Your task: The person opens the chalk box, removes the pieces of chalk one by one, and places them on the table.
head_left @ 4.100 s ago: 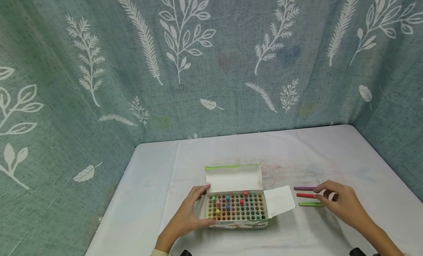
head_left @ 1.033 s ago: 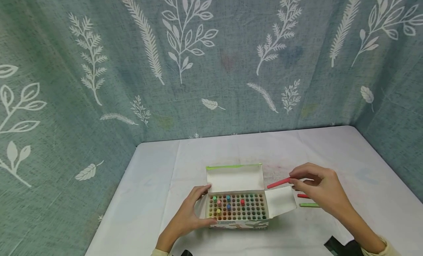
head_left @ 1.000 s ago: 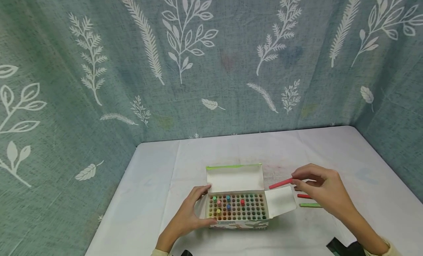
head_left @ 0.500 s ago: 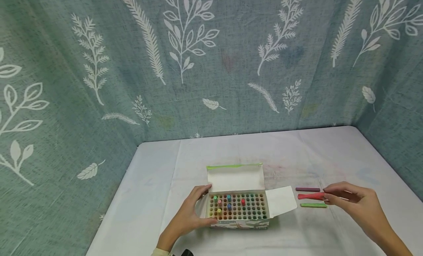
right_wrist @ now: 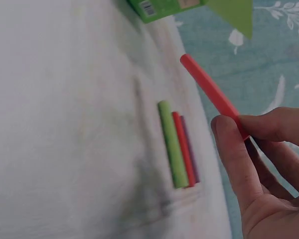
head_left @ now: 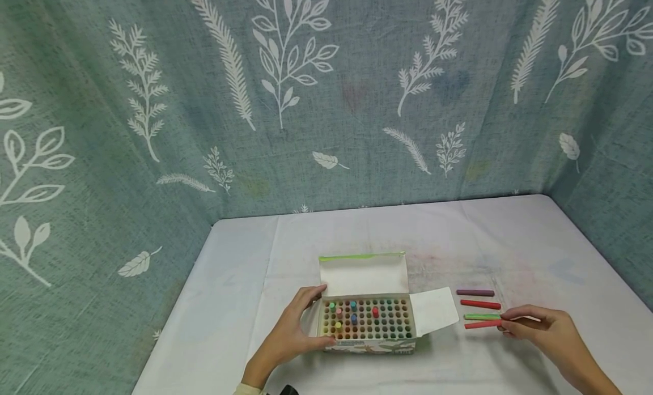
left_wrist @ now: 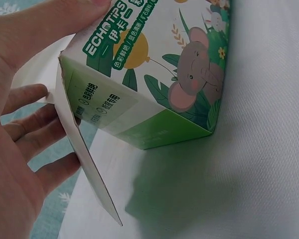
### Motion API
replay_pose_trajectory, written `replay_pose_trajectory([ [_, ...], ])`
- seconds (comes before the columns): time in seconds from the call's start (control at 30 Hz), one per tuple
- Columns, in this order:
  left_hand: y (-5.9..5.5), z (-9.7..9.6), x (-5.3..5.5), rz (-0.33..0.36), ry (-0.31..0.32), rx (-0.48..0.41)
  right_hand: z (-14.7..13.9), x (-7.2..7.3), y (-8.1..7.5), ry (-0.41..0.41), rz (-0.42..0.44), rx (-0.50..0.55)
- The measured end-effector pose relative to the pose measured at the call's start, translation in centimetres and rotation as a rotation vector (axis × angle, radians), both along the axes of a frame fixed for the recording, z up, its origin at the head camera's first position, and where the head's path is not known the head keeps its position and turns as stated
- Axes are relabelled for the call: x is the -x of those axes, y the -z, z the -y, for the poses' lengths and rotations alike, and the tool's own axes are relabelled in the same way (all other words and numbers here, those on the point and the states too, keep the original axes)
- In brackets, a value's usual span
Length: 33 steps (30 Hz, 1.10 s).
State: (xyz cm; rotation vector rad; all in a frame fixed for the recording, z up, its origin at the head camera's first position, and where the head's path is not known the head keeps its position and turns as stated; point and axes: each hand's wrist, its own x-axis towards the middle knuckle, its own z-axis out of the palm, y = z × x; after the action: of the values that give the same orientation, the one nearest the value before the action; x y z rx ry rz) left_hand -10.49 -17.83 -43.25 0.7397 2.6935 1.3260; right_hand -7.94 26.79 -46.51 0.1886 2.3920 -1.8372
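Stick, coral-red [right_wrist: 209, 84]: pinched between thumb and fingers of right hand [head_left: 541, 327]; height hard to judge.
Table [head_left: 245, 270]: bears green stick [head_left: 481, 317], red stick [head_left: 480, 305], purple stick [head_left: 475, 292], side by side.
Box [head_left: 372, 346]: lid [head_left: 364, 275] up, left hand [head_left: 293, 330] gripping left end.
Side flap [head_left: 433, 311]: folded out, in the way between box and loose sticks.

The white-and-green rectangular cardboard box [left_wrist: 152, 69] is showing a smooth, faintly glossy printed face, while its white paper-like inner lid [head_left: 363, 276] is looking matt; the coral-red cylindrical stick [right_wrist: 212, 88] is appearing smooth and chalky; the white cloth-covered worktop [left_wrist: 261, 154] is showing a fine weave, the teal leaf-printed fabric curtain [head_left: 359, 100] a coarser matt one
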Motion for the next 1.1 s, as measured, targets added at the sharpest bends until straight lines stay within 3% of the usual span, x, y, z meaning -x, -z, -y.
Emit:
replay_pose_trajectory([
  [0.23,-0.1,0.0,-0.1,0.008,0.0,0.002,-0.4,0.6,2.3,0.062,0.15,-0.09],
  [0.33,-0.2,0.0,-0.1,0.009,0.001,0.001,-0.6,0.5,2.5,0.062,0.149,-0.126],
  [0.43,-0.2,0.0,-0.1,0.008,0.002,0.0,-0.5,0.4,2.1,0.055,0.106,-0.226],
  [0.57,-0.1,0.0,-0.1,0.007,0.002,-0.001,0.1,0.6,0.8,0.027,-0.008,-0.413],
  [0.67,-0.1,0.0,0.0,0.002,0.0,0.001,1.1,0.7,-0.7,-0.007,-0.146,-0.475],
  [0.87,0.1,0.1,0.0,0.004,-0.008,0.003,4.6,1.2,-4.0,-0.092,-0.441,-0.433],
  [1.1,0.0,0.1,0.0,0.011,-0.018,0.0,8.9,1.8,-6.4,-0.25,-0.544,-0.34],
])
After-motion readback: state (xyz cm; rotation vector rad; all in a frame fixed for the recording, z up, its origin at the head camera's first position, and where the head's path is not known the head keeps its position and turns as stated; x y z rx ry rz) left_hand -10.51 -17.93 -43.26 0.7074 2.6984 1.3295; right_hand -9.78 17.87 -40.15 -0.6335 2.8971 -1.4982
